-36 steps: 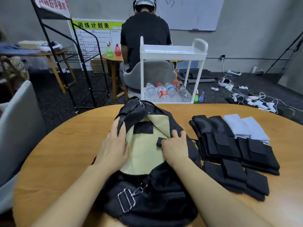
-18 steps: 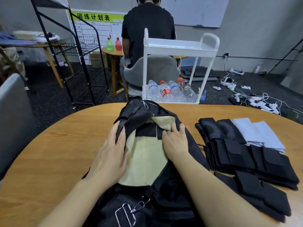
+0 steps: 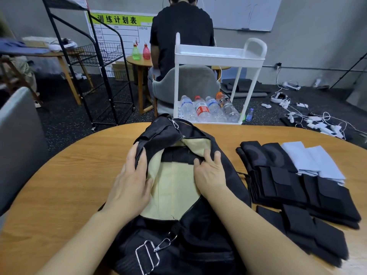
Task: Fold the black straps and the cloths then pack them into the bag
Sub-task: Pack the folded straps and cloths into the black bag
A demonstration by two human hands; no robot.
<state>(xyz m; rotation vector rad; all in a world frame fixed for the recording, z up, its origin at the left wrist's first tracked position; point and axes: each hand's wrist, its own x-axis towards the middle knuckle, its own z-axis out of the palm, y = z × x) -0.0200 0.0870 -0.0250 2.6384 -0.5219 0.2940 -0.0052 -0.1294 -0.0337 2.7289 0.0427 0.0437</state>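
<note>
Left hand (image 3: 132,181) is gripping the black bag (image 3: 198,235) rim; right hand (image 3: 210,171) is pressing folded straps (image 3: 178,155) inside, where they risk unfolding once released.

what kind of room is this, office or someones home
Probably a training or data-collection workroom, not a home: a wall chart with a printed schedule grid, a whiteboard, and controllers and cables strewn over the floor behind the wooden table.

Training room, schedule board (image 3: 117,28), whiteboard (image 3: 244,12)
</note>
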